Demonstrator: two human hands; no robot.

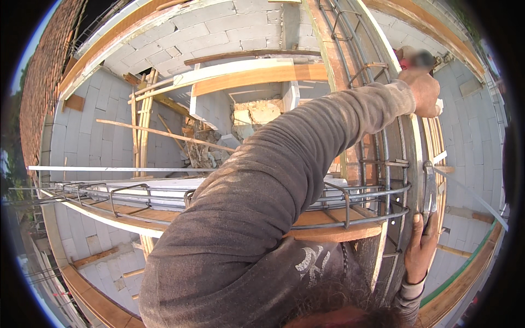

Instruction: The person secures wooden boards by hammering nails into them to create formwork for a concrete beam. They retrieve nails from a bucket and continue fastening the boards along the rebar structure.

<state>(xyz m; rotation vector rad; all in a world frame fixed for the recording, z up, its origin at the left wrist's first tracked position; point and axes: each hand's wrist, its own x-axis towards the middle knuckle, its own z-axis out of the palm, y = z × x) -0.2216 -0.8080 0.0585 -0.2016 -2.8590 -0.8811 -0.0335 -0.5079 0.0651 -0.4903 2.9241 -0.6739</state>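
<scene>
My left arm reaches across the view to the far right, where my left hand [425, 94] is closed beside the formwork board. Something small and pale shows at the edge of its fist, too little to name. Nearer to me, my right hand [421, 246] is against the outer side of the same board [414, 164], thumb pointing up. Between its thumb and fingers sits the lower end of a worn grey metal hand tool [430, 188], standing along the board; its kind cannot be made out. A steel rebar cage [389, 186] runs inside the boards, left of both hands.
Another rebar cage [131, 199] meets this one from the left over an orange-brown plank [322, 234]. Grey block walls [208, 27] surround rooms far below. Bamboo poles [143, 120] lean there. Just beyond my left hand is a blurred person [418, 59].
</scene>
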